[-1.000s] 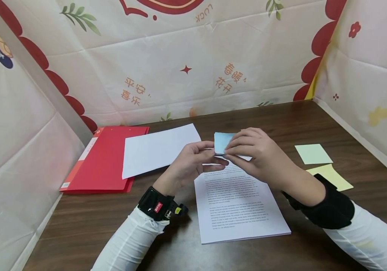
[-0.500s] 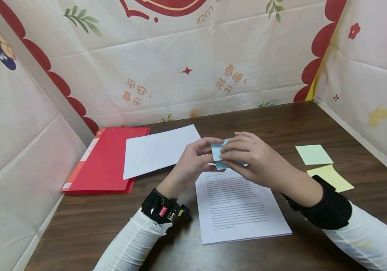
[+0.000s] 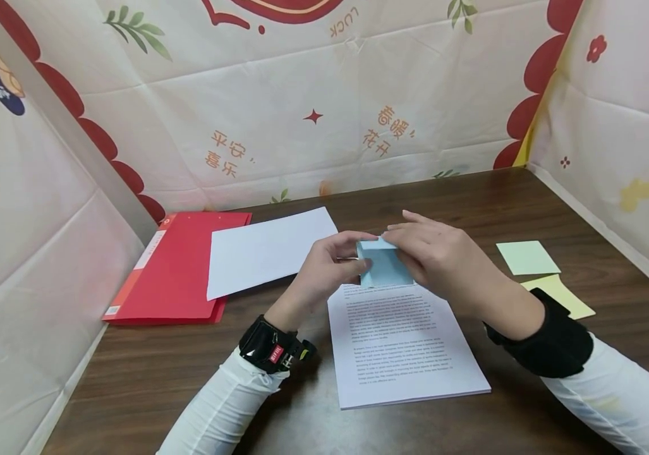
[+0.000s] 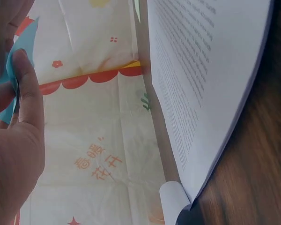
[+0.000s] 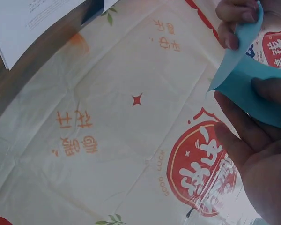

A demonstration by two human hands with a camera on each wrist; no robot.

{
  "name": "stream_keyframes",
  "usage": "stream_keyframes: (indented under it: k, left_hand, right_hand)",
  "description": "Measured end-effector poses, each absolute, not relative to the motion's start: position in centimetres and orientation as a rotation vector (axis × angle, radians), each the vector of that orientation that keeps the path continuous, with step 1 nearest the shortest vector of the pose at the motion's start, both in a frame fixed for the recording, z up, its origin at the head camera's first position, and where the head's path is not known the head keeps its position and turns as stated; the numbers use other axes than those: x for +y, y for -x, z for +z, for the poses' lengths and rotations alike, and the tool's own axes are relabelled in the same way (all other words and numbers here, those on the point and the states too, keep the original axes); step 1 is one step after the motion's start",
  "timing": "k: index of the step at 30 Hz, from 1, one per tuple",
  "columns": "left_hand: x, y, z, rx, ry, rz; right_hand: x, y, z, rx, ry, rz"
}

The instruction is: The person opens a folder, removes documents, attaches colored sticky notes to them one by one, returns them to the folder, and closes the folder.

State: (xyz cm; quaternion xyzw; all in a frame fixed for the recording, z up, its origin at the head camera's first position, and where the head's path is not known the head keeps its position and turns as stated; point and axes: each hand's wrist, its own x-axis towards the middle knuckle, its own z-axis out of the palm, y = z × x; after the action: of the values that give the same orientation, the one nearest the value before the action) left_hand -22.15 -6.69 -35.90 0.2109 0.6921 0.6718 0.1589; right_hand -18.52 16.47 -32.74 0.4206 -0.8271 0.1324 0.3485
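Note:
Blue sticky notes (image 3: 387, 270) are up between both hands, over the top end of the printed sheets (image 3: 398, 341). My left hand (image 3: 324, 265) pinches their left side between thumb and fingers. At the upper right, my right hand (image 3: 438, 256) pinches a blue leaf, its thumb on the near face in the right wrist view. There, two blue leaves (image 5: 253, 89) spread apart in a V and meet along one edge, one leaf in each hand. The left wrist view shows the left thumb and fingers (image 4: 28, 84) on the bent blue paper (image 4: 11, 70).
A green sticky note (image 3: 527, 258) and a yellow one (image 3: 557, 295) with a curled edge lie on the table at the right. To the left, a blank white sheet (image 3: 267, 249) overlaps a red folder (image 3: 179, 272). Printed cloth walls (image 3: 313, 151) surround the wooden table (image 3: 159, 379).
The blue notes were first held together as a square. One leaf has since been lifted and spread away from the other, and my right hand has moved to its upper edge.

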Motion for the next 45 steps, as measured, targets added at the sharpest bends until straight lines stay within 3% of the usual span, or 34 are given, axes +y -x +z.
stream_keyframes:
  k: [10,15,25,45]
  left_hand:
    - [-7.4,22.6,-35.5,2.068,-0.530,1.840]
    - [-9.1,23.6,-34.4,2.122,-0.425,1.925]
    - [-10.3,23.9,-33.2,2.075,-0.403,2.051]
    - [-9.3,23.3,-33.6,2.082,-0.437,1.933]
  right_hand:
    - [18.0,18.5,-31.5,-2.119,-0.864,0.534]
    - [18.7,18.8,-33.2,-2.246,-0.836,0.419]
    - [15.8,17.3,-38.9,-2.574,-1.205,-0.009]
    - [15.7,17.4,-38.3,-2.862,-1.447,0.092]
